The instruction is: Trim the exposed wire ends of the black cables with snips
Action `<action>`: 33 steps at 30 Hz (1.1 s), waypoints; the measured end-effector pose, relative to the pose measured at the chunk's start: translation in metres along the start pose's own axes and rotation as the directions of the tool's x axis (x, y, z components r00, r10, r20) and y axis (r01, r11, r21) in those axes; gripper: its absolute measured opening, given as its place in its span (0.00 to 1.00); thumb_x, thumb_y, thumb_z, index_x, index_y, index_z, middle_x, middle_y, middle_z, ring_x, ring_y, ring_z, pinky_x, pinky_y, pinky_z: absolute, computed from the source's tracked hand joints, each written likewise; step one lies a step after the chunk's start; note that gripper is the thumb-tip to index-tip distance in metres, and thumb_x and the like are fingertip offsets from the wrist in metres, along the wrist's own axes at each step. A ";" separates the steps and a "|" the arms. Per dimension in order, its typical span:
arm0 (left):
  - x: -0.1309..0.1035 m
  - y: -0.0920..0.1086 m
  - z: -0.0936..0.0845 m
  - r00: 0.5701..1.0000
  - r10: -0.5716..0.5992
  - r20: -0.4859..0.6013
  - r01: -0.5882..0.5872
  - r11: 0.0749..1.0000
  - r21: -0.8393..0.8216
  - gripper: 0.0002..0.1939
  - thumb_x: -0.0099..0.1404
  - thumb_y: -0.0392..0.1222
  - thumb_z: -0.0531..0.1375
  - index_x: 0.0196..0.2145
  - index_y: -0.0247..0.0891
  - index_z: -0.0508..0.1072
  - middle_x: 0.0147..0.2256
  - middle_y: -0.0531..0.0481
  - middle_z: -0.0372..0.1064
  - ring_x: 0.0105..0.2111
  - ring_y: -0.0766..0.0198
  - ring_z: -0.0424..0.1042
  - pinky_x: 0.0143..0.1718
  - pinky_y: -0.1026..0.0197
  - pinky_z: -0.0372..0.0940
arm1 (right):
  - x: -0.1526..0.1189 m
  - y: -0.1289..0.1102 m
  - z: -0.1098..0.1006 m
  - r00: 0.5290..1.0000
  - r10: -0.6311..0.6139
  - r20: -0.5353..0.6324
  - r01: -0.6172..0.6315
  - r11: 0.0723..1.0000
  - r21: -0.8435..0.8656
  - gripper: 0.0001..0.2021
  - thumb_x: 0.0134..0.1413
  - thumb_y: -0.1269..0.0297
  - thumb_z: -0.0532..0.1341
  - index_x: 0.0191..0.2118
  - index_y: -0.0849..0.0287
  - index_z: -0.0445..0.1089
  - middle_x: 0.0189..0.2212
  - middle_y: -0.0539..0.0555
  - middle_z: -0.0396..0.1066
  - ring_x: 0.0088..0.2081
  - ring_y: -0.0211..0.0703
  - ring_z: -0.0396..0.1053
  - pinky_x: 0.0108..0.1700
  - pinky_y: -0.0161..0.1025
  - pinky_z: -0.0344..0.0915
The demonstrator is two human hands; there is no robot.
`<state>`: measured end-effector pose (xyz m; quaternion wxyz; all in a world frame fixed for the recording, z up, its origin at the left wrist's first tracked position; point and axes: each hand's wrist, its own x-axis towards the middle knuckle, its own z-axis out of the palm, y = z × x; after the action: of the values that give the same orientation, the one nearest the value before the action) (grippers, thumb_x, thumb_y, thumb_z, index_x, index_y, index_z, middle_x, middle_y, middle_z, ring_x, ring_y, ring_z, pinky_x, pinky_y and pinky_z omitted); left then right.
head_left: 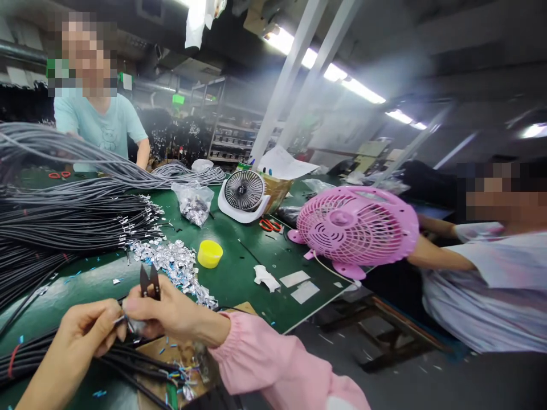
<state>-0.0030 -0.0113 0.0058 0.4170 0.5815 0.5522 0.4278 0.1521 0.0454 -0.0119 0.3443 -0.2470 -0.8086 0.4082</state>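
My left hand pinches the end of a black cable, closed at the fingertips. Close against it, my right hand is wrapped round a pair of black thread snips, their blades pointing up and apart. Its fingertips meet the cable end; what exactly they touch there is hidden. Below both hands runs a bundle of black cables tied with a red band. Stripped ends with coloured wires lie over a brown cardboard piece. Silver foil scraps are heaped just beyond my right hand.
Stacked black cables and grey cables fill the left. On the green table stand a yellow tub, a small fan, a pink fan, orange-handled scissors and a plastic bag. Two other people sit or stand nearby.
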 end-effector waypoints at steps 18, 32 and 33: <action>0.002 -0.024 -0.004 0.962 0.175 -0.210 -0.152 0.981 0.123 0.22 0.51 0.66 0.69 0.24 0.44 0.81 0.23 0.52 0.76 0.23 0.62 0.74 0.22 0.68 0.67 | 0.007 0.000 -0.007 0.859 0.361 -0.362 -0.184 0.879 0.440 0.19 0.45 0.58 0.65 0.14 0.56 0.57 0.11 0.43 0.53 0.16 0.30 0.49 0.18 0.31 0.45; 0.001 -0.044 0.003 0.941 0.161 -0.299 -0.153 0.987 0.048 0.26 0.51 0.70 0.68 0.27 0.43 0.82 0.23 0.52 0.77 0.20 0.61 0.74 0.16 0.67 0.64 | -0.006 0.000 -0.007 0.940 -0.161 -0.300 0.139 0.986 -0.092 0.16 0.63 0.57 0.62 0.24 0.58 0.66 0.23 0.48 0.66 0.25 0.35 0.62 0.28 0.33 0.60; 0.000 -0.044 0.005 0.940 0.158 -0.302 -0.150 0.987 0.051 0.26 0.50 0.70 0.68 0.27 0.43 0.81 0.22 0.52 0.77 0.20 0.60 0.75 0.16 0.66 0.65 | -0.006 0.001 -0.007 0.943 -0.156 -0.293 0.131 0.986 -0.103 0.17 0.64 0.58 0.62 0.25 0.58 0.67 0.23 0.48 0.66 0.25 0.35 0.62 0.28 0.32 0.61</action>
<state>-0.0111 -0.0095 -0.0379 0.2839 0.5554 0.5687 0.5363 0.1618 0.0451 -0.0121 0.4814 -0.2606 -0.7788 0.3062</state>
